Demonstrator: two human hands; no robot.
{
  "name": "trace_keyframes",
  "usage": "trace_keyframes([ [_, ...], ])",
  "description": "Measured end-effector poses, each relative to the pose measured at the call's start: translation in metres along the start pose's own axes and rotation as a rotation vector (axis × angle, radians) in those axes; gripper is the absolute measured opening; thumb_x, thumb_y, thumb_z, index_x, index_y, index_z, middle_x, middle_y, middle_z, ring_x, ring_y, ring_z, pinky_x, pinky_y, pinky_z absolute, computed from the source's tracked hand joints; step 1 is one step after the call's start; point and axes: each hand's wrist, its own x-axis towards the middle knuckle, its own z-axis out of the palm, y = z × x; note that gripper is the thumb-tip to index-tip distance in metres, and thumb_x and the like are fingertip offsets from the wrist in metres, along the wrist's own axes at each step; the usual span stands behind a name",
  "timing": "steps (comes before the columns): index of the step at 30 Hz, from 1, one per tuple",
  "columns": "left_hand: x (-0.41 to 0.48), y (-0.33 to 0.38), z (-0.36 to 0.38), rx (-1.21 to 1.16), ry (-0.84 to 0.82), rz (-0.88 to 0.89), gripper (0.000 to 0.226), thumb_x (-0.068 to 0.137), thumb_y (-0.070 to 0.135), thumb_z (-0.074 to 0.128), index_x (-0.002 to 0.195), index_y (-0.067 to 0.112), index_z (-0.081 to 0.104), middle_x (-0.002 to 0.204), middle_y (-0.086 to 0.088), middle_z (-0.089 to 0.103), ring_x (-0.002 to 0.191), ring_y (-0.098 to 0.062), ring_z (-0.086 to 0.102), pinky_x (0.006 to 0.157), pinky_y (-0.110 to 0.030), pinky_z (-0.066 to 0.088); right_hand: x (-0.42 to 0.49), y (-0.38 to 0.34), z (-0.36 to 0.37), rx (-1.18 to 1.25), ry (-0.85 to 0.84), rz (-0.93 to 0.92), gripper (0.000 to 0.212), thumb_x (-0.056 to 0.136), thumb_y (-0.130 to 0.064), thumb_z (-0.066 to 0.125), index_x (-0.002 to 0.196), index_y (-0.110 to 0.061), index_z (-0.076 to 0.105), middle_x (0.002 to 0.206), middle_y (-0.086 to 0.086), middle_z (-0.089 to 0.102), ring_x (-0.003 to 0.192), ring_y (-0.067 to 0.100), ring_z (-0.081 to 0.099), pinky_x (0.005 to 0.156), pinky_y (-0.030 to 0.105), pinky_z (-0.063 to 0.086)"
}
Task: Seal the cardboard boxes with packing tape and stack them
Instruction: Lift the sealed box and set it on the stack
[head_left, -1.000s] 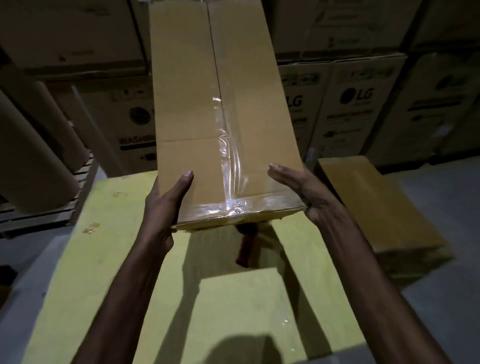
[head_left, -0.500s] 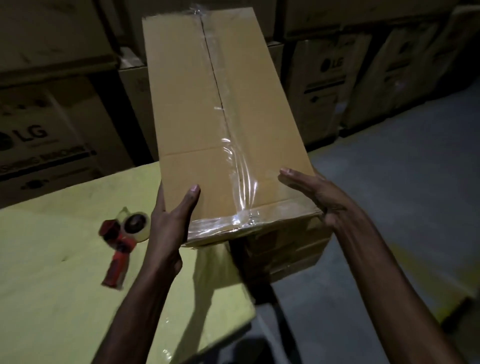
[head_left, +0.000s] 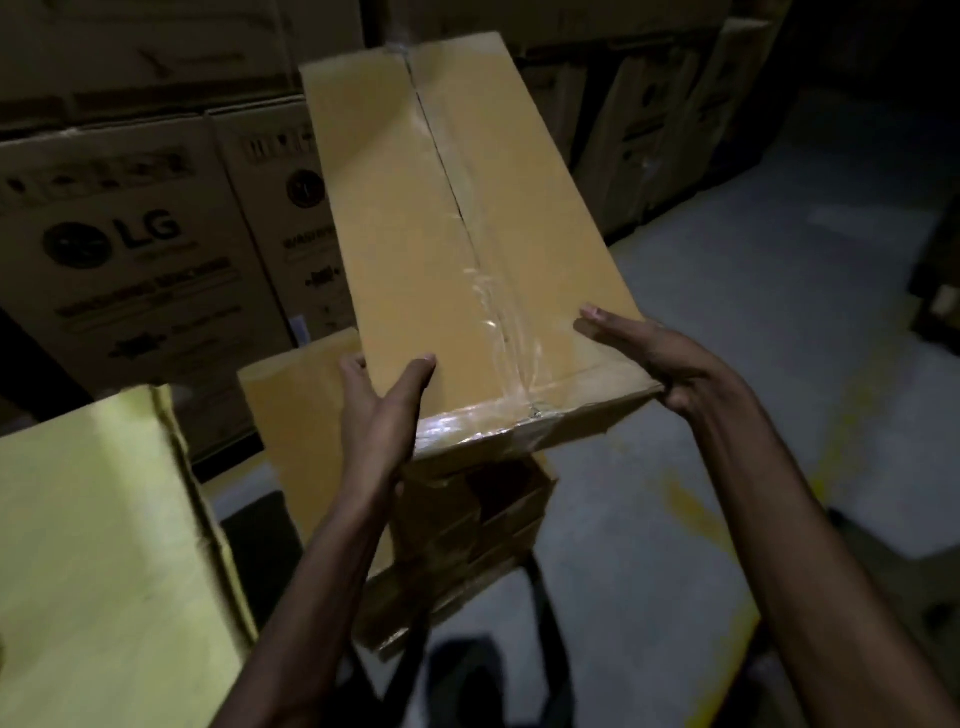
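We stand in a dim storeroom, with printed cartons (head_left: 140, 249) walled up along the back. At far left is the yellow bench (head_left: 93, 545), and just beside it stands a stack of plain boxes (head_left: 467, 530). Our left hand (head_left: 376, 415) grips the near left corner of the sealed box (head_left: 431, 234), thumb laid on top and fingers (head_left: 352, 366) wrapped down its side. The box hangs tilted over the stack; we cannot tell whether it touches yet. Clear tape (head_left: 501, 322) runs along its centre seam and across the near edge. Our right hand (head_left: 675, 364) presses the right edge with fingers straight and held together. Further right lies the grey floor (head_left: 769, 426), smeared with yellow. We judge this to be the stacking step. To do it well we should level the box, square its corners to the one below and lower it flat. Our fingers should slide out only once it sits steady.
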Motion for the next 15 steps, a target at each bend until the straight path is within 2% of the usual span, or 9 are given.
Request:
trace_keyframes([
  [2, 0.032, -0.009, 0.03, 0.045, 0.009, -0.01, 0.037, 0.088, 0.044, 0.075, 0.111, 0.039, 0.046, 0.114, 0.011, 0.064, 0.106, -0.015, 0.065, 0.097, -0.047, 0.054, 0.038, -0.001, -0.025, -0.033, -0.004, 0.047, 0.055, 0.059, -0.059, 0.085, 0.104, -0.028, 0.077, 0.117, -0.014, 0.074, 0.127, 0.013, 0.06, 0.121, 0.04, 0.033],
  [4, 0.06, -0.023, 0.057, 0.1, 0.036, -0.045, 0.041, 0.089, 0.045, 0.074, 0.116, 0.033, 0.046, 0.113, 0.01, 0.064, 0.103, -0.016, 0.065, 0.089, -0.042, 0.055, 0.074, 0.003, -0.045, -0.072, -0.009, 0.085, 0.05, 0.064, -0.056, 0.087, 0.102, -0.026, 0.079, 0.117, -0.009, 0.075, 0.126, 0.016, 0.061, 0.119, 0.04, 0.036],
  [6, 0.077, -0.04, 0.08, 0.189, 0.084, -0.067, 0.05, 0.09, 0.05, 0.074, 0.122, 0.026, 0.044, 0.113, 0.009, 0.064, 0.098, -0.015, 0.064, 0.085, -0.038, 0.054, 0.102, 0.009, -0.059, -0.094, -0.029, 0.112, 0.048, 0.073, -0.048, 0.083, 0.112, -0.022, 0.077, 0.122, -0.005, 0.074, 0.114, 0.011, 0.066, 0.115, 0.037, 0.04],
  [8, 0.09, -0.058, 0.097, 0.287, 0.108, -0.063, 0.059, 0.089, 0.055, 0.074, 0.128, 0.023, 0.043, 0.115, 0.008, 0.062, 0.098, -0.016, 0.063, 0.085, -0.033, 0.052, 0.136, 0.022, -0.073, -0.126, -0.043, 0.142, 0.047, 0.082, -0.04, 0.078, 0.124, -0.021, 0.07, 0.122, -0.01, 0.071, 0.105, 0.0, 0.063, 0.105, 0.028, 0.04],
  [10, 0.103, -0.075, 0.112, 0.358, 0.128, -0.075, 0.066, 0.09, 0.06, 0.071, 0.133, 0.02, 0.041, 0.117, 0.006, 0.06, 0.099, -0.018, 0.06, 0.086, -0.029, 0.048, 0.167, 0.035, -0.082, -0.155, -0.095, 0.181, 0.05, 0.074, -0.049, 0.087, 0.116, -0.025, 0.076, 0.118, -0.012, 0.072, 0.117, 0.008, 0.062, 0.109, 0.031, 0.037],
  [12, 0.114, -0.095, 0.122, 0.421, 0.162, -0.106, 0.07, 0.088, 0.066, 0.069, 0.132, 0.021, 0.039, 0.114, 0.004, 0.062, 0.096, -0.019, 0.06, 0.083, -0.028, 0.048, 0.199, 0.053, -0.089, -0.164, -0.131, 0.248, 0.069, 0.05, -0.063, 0.095, 0.107, -0.027, 0.08, 0.122, -0.008, 0.073, 0.128, 0.02, 0.059, 0.117, 0.043, 0.037],
  [13, 0.118, -0.105, 0.126, 0.458, 0.181, -0.137, 0.074, 0.087, 0.07, 0.067, 0.133, 0.019, 0.038, 0.112, 0.002, 0.063, 0.094, -0.02, 0.062, 0.081, -0.029, 0.049, 0.212, 0.063, -0.091, -0.168, -0.14, 0.26, 0.071, 0.048, -0.062, 0.096, 0.108, -0.027, 0.078, 0.12, -0.008, 0.073, 0.124, 0.021, 0.061, 0.114, 0.043, 0.04],
  [15, 0.122, -0.125, 0.133, 0.533, 0.231, -0.203, 0.092, 0.083, 0.078, 0.065, 0.141, 0.014, 0.035, 0.107, -0.006, 0.068, 0.09, -0.025, 0.066, 0.077, -0.034, 0.054, 0.229, 0.079, -0.089, -0.159, -0.147, 0.235, 0.069, 0.065, -0.047, 0.093, 0.124, -0.029, 0.064, 0.116, -0.006, 0.072, 0.106, 0.014, 0.067, 0.097, 0.034, 0.049],
])
